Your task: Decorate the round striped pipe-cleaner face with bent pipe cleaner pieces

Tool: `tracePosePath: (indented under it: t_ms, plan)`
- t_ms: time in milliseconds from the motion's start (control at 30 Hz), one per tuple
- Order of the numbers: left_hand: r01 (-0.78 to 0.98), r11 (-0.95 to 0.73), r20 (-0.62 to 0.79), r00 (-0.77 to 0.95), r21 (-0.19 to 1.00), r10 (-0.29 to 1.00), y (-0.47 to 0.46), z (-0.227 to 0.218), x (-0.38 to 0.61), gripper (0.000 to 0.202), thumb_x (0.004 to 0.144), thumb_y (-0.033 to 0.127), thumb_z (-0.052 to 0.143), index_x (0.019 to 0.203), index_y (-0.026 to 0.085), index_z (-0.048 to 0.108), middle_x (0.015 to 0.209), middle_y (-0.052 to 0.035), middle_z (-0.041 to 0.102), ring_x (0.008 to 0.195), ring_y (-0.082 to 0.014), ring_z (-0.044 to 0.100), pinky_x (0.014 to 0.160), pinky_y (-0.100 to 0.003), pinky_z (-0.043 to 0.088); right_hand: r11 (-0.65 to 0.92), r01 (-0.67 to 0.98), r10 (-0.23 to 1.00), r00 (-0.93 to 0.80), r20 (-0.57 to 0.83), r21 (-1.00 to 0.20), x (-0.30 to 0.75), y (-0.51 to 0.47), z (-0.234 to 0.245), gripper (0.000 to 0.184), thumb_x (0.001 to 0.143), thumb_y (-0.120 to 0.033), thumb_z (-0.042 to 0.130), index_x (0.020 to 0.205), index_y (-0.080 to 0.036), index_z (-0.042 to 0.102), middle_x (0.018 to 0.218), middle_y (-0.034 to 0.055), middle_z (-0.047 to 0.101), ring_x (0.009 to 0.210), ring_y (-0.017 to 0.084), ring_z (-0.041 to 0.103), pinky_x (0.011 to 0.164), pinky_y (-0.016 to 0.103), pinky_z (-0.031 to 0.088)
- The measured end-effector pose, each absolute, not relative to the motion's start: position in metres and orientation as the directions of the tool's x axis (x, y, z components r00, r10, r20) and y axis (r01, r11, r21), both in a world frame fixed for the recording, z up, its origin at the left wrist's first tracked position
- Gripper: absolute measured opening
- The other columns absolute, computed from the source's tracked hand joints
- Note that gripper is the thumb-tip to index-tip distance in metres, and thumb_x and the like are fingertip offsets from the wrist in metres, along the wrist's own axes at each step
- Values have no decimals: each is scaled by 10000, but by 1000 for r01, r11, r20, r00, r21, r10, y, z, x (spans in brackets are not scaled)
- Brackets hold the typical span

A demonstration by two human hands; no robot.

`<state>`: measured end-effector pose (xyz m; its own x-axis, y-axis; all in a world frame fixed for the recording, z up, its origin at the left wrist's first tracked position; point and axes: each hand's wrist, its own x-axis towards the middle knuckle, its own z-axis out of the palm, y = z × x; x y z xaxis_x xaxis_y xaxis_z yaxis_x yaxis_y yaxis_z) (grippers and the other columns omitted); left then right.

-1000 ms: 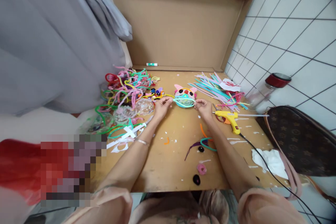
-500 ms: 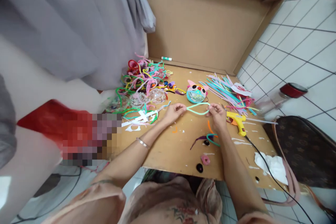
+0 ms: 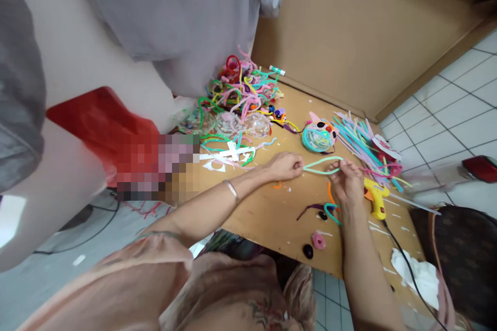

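Note:
My left hand (image 3: 285, 166) and my right hand (image 3: 347, 182) each pinch one end of a light green pipe cleaner loop (image 3: 322, 165), held just above the cardboard work surface (image 3: 272, 212). Just beyond the loop sits a small round craft face (image 3: 318, 135) wrapped in teal pipe cleaners, with pink ears and dark eyes. A yellow glue gun (image 3: 375, 197) lies right of my right hand.
A tangled heap of coloured pipe cleaners (image 3: 240, 88) and clear plastic domes (image 3: 233, 124) lie at the left. Straight pipe cleaners (image 3: 359, 139) fan out at the right. Small scraps (image 3: 318, 212), a pink pompom (image 3: 318, 240), a brown bag (image 3: 462, 258) and white tissue (image 3: 417, 271) sit nearby.
My hands drew the green loop off the craft face and toward me. The view swung left and tilted, so the table now sits to the right.

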<state>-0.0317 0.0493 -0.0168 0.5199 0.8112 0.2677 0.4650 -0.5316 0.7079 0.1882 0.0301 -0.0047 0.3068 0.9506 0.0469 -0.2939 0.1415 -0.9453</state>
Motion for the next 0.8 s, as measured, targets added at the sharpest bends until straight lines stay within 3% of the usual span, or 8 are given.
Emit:
tracePosePath:
  t_ms: [100, 333, 467, 633, 800]
  plan:
    - [394, -499, 297, 471, 772, 831, 51, -17, -32, 150, 787, 202, 559, 829, 156, 695, 757, -17, 689, 646, -116, 562, 621, -220, 406, 93, -426, 971, 238, -12, -900, 185, 29, -2, 243, 683, -262, 804, 666, -194, 571, 591, -56, 591, 605, 102, 616, 629, 268, 554]
    - [207, -326, 253, 314, 922, 915, 57, -21, -34, 122, 792, 218, 577, 786, 138, 669, 664, 16, 611, 616, -100, 502, 594, -208, 378, 67, -545, 973, 222, -67, -836, 170, 27, 4, 263, 715, -192, 756, 656, -211, 500, 515, -88, 499, 498, 70, 520, 522, 201, 502]
    - [139, -262, 215, 286, 955, 934, 59, -19, -35, 92, 798, 218, 576, 777, 146, 627, 635, 36, 568, 594, -96, 479, 586, -210, 361, 97, -501, 971, 237, -29, -860, 172, 28, 2, 309, 707, -214, 772, 664, -213, 466, 507, -99, 464, 452, 54, 459, 470, 176, 449]
    - [31, -188, 175, 238, 982, 955, 62, -19, -41, 93, 853, 216, 505, 799, 166, 562, 580, 52, 529, 547, -99, 493, 601, -225, 382, 77, -386, 985, 173, 9, -919, 172, 26, 1, 299, 643, -257, 806, 681, -205, 514, 483, -102, 433, 382, 26, 333, 370, 138, 289]
    - [177, -226, 218, 65, 958, 974, 66, -19, -48, 89, 833, 189, 495, 770, 173, 555, 671, 27, 561, 628, -119, 498, 625, -239, 373, -10, -310, 989, 138, -55, -951, 167, 22, 3, 244, 591, -248, 791, 696, -198, 577, 454, -95, 438, 367, 24, 311, 356, 140, 252]
